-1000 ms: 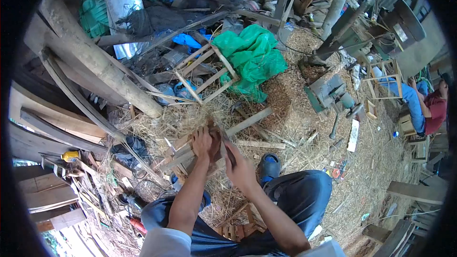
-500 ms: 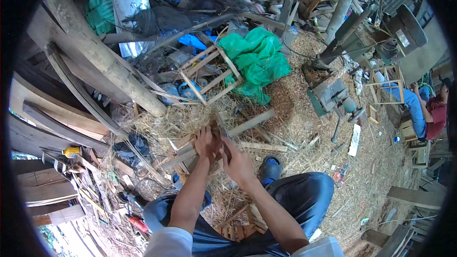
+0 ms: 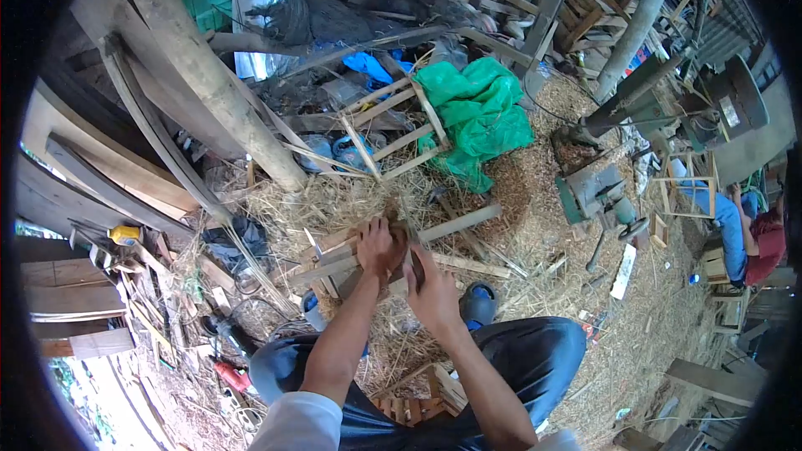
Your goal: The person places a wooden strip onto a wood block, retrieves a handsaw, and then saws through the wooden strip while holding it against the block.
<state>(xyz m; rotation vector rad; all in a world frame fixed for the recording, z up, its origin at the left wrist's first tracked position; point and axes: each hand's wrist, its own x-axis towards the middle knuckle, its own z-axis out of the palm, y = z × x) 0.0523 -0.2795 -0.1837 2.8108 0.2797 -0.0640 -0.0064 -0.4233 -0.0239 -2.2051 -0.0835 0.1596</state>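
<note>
My left hand (image 3: 378, 248) presses down on a small brown wooden piece, its fingers bent over the wood. Close beside it, my right hand (image 3: 430, 291) is closed round a narrow dark tool or piece that I cannot make out, its tip against the same wood. Under both hands lie pale wooden bars, one of them a long bar (image 3: 459, 223) reaching to the right. Below my wrists, between my legs, is a slatted wooden piece (image 3: 422, 409).
Ahead lie a light wooden frame (image 3: 386, 110) and green plastic sheeting (image 3: 493, 121). A machine (image 3: 597, 188) stands at right. A person in red (image 3: 764, 246) sits at far right. A red tool (image 3: 231, 374) lies at lower left; a post (image 3: 209, 75) leans at left.
The whole view has shifted, so the surroundings appear slightly further right and lower. Both hands remain together at the wood, with the right hand's pose slightly changed.
</note>
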